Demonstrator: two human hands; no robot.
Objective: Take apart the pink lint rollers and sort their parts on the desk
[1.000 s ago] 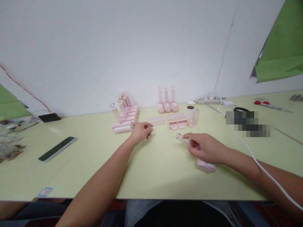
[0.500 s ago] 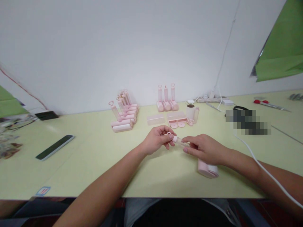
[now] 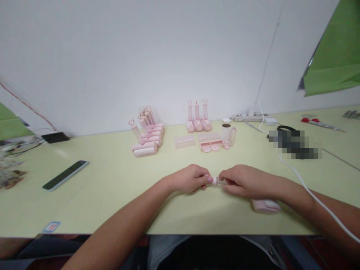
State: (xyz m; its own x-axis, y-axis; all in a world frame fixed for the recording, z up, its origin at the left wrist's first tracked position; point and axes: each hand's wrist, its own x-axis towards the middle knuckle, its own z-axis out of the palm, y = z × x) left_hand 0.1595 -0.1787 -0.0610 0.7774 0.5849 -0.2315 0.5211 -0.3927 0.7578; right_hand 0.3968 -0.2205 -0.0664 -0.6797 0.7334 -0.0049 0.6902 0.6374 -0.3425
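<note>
In the head view, the fingers of my left hand [image 3: 194, 179] are closed round the whitish-pink capped end of a clear tube [image 3: 216, 180], low over the table. My right hand [image 3: 243, 181] grips the tube's other end, most of which is hidden under its fingers. Below my right wrist shows a rounded pink and white piece [image 3: 266, 206]; whether it joins the tube I cannot tell. Similar pink pieces with upright tubes and heart-shaped loops stand in a row [image 3: 147, 135] at the back left, with a smaller group [image 3: 198, 123] further right.
Behind my hands are a frosted box [image 3: 185, 142], an open pink case [image 3: 210, 145] with round discs, and a white cup [image 3: 226, 133]. A flat dark device [image 3: 66, 175] lies left. At right are red-handled scissors [image 3: 319, 123] and a white cable [image 3: 306, 193] crossing my forearm.
Both hands have come down toward the table's front edge with the tube, which now lies more level. The pink and white piece under my right wrist has shifted right.
</note>
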